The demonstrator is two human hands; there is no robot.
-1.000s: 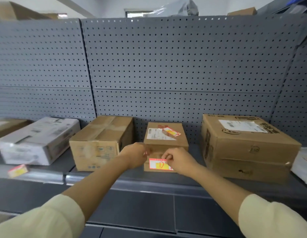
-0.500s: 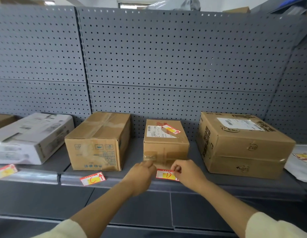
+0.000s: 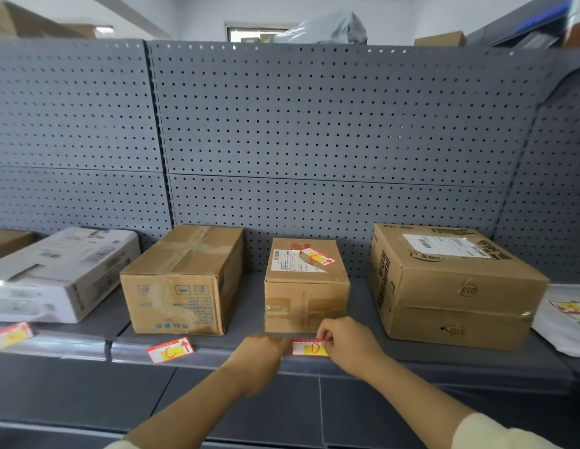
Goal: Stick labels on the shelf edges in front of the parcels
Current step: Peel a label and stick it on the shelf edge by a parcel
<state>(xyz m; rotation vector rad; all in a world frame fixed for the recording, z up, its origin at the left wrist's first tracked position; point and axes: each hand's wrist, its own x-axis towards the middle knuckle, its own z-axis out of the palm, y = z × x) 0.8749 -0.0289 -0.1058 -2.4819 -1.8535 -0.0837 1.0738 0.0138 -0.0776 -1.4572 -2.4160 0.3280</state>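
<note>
A red and yellow label marked D lies against the grey shelf edge, right in front of the small brown parcel. My left hand pinches the label's left end and is blurred. My right hand pinches its right end between thumb and fingers. Another label marked C sticks to the edge in front of the taped brown parcel. A third label sits on the edge before the white parcel. A loose label lies on top of the small parcel.
A large brown parcel stands to the right, and a white bag parcel with a label lies at the far right. A grey perforated back panel rises behind the shelf. A lower shelf level runs below my arms.
Both hands carried the D label down from the small parcel's front face to the shelf edge. The view shifted, bringing the C label into sight.
</note>
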